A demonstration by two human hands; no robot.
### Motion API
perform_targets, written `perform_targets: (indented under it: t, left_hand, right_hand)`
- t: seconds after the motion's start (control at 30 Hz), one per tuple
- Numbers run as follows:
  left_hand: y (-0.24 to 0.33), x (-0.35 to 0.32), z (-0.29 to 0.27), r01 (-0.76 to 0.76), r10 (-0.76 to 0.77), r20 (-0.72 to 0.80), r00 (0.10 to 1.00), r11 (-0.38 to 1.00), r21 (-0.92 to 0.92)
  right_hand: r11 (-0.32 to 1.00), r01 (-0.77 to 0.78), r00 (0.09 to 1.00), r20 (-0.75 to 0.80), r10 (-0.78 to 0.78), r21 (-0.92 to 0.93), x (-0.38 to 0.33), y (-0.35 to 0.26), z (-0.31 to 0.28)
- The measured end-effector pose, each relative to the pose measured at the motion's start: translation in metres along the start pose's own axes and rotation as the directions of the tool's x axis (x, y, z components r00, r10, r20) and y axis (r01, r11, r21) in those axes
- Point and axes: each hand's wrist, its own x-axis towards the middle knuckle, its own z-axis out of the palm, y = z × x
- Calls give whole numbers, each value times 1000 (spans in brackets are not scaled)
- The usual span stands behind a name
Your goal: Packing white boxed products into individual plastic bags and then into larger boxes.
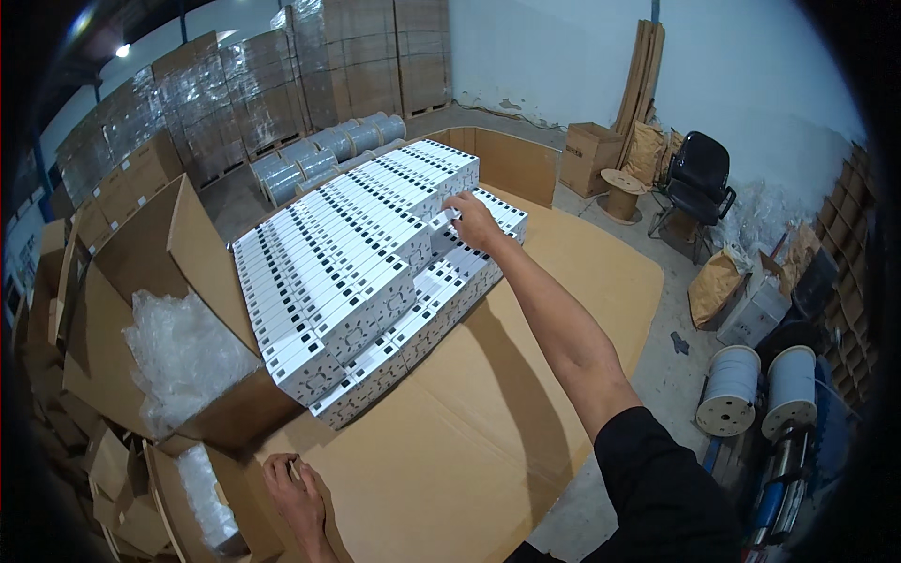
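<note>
Rows of narrow white plastic housings (pixel 328 244) with dark square openings are stacked in layers on a brown cardboard sheet (pixel 450 450). My right hand (pixel 474 223) reaches over the right side of the stack. Its fingers are closed on one white plastic housing (pixel 443 220), at a gap in the upper layer. At the lower left, my left hand (pixel 298 497) rests by the edge of an open cardboard box (pixel 249 493). Its fingers are loosely bent and a little apart, with nothing visible in them. Wrapped white pieces (pixel 206 497) lie inside that box.
A larger open carton (pixel 211 235) with clear plastic wrap (pixel 183 352) stands left of the stack. Wrapped spools (pixel 328 145) and tall cartons (pixel 357 56) stand behind. Toward the right are a black chair (pixel 699 169), a small wooden spool (pixel 622 195) and white cable reels (pixel 729 389).
</note>
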Motion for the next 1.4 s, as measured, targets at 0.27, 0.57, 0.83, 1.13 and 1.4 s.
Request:
perform_targets:
  t: [0.27,0.57,0.83,1.13,1.4]
  left_hand:
    - [-1,-3,-6,-4,1,59,998,998,61]
    - [10,-9,-29,50,-43,183,982,998,-35]
    - [-12,-11,-52,362,-173,429,887,836,-412]
    - [-5,-6,-61,587,-284,520,805,507,-631]
    - [-20,0,-47,513,-316,405,858,584,-629]
  right_hand:
    - [996,43,994,-99,-35,81,-42,-3,-39]
    - [903,-177,982,12,188,391,-158,-155,-70]
    - [748,-328,914,396,95,577,-239,-278,2]
    - [708,-283,860,498,-110,647,-248,-350,62]
    - [410,-419,858,501,-111,810,-260,-338,97]
